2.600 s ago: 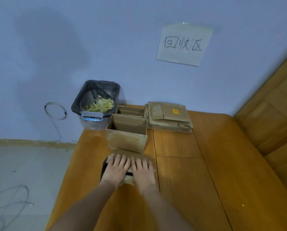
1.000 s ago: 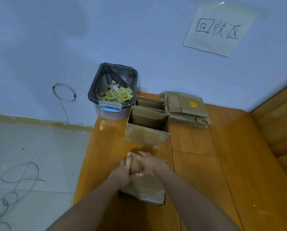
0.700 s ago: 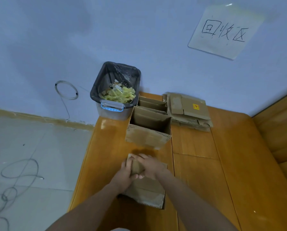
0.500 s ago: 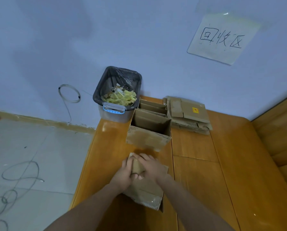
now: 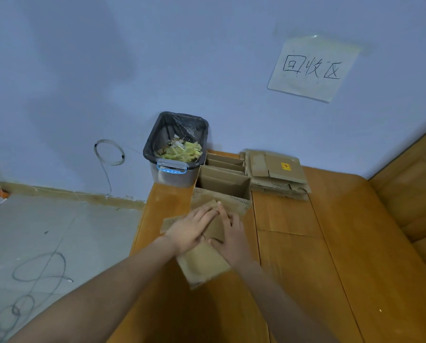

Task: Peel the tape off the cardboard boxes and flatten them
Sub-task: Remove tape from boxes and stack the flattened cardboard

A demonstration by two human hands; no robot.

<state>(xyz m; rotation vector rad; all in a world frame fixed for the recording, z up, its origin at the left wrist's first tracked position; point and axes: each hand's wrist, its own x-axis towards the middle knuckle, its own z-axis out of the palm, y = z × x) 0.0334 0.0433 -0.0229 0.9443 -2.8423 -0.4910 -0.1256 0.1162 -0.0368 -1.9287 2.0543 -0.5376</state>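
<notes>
We have turned the box (image 5: 202,258) on the wooden table (image 5: 306,256) and now press it down with our left hand (image 5: 191,231) and right hand (image 5: 231,237), fingers straight, so it is nearly flat.

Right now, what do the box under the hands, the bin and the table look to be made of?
Box: brown corrugated cardboard, matte; its edges look fluted. Bin: apparently translucent grey plastic with a blue latch, lined with a glossy black bag. Table: orange-brown wood or wood veneer, glossy; grain and panel seams show.
</notes>
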